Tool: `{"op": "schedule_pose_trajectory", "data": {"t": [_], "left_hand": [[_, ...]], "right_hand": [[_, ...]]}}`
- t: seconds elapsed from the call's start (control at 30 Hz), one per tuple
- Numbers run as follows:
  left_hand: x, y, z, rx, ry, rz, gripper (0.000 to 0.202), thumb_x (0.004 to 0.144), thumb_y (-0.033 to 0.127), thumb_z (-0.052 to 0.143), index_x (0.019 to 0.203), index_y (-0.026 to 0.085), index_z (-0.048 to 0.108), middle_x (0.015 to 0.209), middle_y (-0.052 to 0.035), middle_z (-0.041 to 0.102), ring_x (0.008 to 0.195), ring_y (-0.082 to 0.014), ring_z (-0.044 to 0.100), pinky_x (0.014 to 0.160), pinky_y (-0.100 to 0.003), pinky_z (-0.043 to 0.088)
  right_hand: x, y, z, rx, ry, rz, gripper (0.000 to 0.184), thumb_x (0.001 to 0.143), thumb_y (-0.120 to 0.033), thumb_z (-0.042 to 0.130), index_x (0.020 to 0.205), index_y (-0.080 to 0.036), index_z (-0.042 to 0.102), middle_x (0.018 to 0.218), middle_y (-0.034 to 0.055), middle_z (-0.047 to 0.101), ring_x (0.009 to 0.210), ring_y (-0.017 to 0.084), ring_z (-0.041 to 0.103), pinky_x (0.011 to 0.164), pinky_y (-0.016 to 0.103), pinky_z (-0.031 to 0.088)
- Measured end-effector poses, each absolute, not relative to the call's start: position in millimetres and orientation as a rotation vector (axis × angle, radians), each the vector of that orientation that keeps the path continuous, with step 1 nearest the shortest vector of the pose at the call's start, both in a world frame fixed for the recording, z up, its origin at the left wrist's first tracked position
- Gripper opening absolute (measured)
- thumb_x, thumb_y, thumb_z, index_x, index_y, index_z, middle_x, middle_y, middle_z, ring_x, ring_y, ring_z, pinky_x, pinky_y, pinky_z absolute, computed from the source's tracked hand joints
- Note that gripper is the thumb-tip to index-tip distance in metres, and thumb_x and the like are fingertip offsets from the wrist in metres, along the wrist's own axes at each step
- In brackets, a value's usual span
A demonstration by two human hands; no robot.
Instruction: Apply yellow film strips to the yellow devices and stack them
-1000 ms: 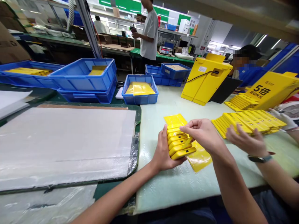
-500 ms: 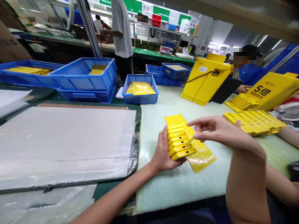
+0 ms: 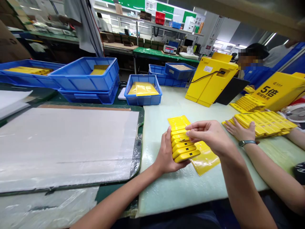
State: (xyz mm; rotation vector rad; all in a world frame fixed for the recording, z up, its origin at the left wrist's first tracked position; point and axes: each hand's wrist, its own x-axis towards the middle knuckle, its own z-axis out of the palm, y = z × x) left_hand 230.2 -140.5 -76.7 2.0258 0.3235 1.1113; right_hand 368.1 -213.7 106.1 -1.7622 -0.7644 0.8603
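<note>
A stack of glossy yellow plastic cases (image 3: 184, 147) is gripped by the curled fingers of the left hand (image 3: 166, 152), the fingers of the right hand (image 3: 211, 136) being held together against it.

"What's on the pale green workbench (image 3: 181, 194)?"

"A yellow display stand (image 3: 211, 79) upright at the far side, with a black panel (image 3: 231, 90) just right of it."

"And nearer?"

"Rows of small yellow cases (image 3: 259, 124) lie forward and right of the stand; a yellow plastic sleeve (image 3: 205, 159) lies straight in front of it."
</note>
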Motion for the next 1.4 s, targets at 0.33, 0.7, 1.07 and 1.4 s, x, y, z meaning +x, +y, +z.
{"op": "schedule_pose_trajectory", "data": {"t": [0.33, 0.7, 1.07, 1.4], "left_hand": [[230.6, -140.1, -75.5, 2.024, 0.312, 1.121, 0.143, 0.075, 0.065, 0.089, 0.172, 0.029, -0.01, 0.158, -0.0196, 0.033, 0.145, -0.0449, 0.041, 0.121, -0.071, 0.042], [231.2, -139.5, -76.1, 2.058, 0.34, 1.109, 0.146, 0.073, 0.064, 0.091, 0.171, 0.029, -0.012, 0.161, -0.0206, 0.03, 0.149, -0.0464, 0.038, 0.122, -0.071, 0.04], [229.9, -132.4, -75.5, 2.078, 0.336, 1.097, 0.141, 0.075, 0.055, 0.09, 0.173, 0.027, -0.008, 0.158, -0.0202, 0.034, 0.146, -0.0446, 0.041, 0.121, -0.069, 0.041], [229.7, -130.9, -75.3, 2.079, 0.34, 1.102, 0.143, 0.072, 0.053, 0.093, 0.173, 0.028, -0.005, 0.158, -0.0196, 0.038, 0.143, -0.0418, 0.048, 0.118, -0.063, 0.048]], "right_hand": [[371.5, -210.8, 97.7, -1.842, -0.837, 0.874, 0.022, 0.058, -0.017, 0.077, 0.079, -0.011, 0.08, 0.062, 0.0049, 0.073, 0.056, 0.015, 0.067, 0.055, 0.022, 0.055], [383.6, -208.9, 91.5, -2.059, -1.027, 0.639, 0.031, 0.063, -0.019, 0.084, 0.094, -0.012, 0.081, 0.062, 0.0014, 0.068, 0.057, 0.015, 0.064, 0.051, 0.023, 0.047], [431.1, -232.8, 54.8, -1.827, -0.848, 0.592, 0.039, 0.101, -0.03, 0.059, 0.13, -0.006, 0.071, 0.072, 0.0038, 0.072, 0.056, 0.014, 0.07, 0.059, 0.024, 0.058], [470.8, -284.8, -43.2, -2.625, -0.825, 0.187, 0.028, 0.096, -0.009, 0.058, 0.095, -0.014, 0.085, 0.102, 0.0145, 0.083, 0.099, 0.027, 0.077, 0.087, 0.032, 0.052]]}}
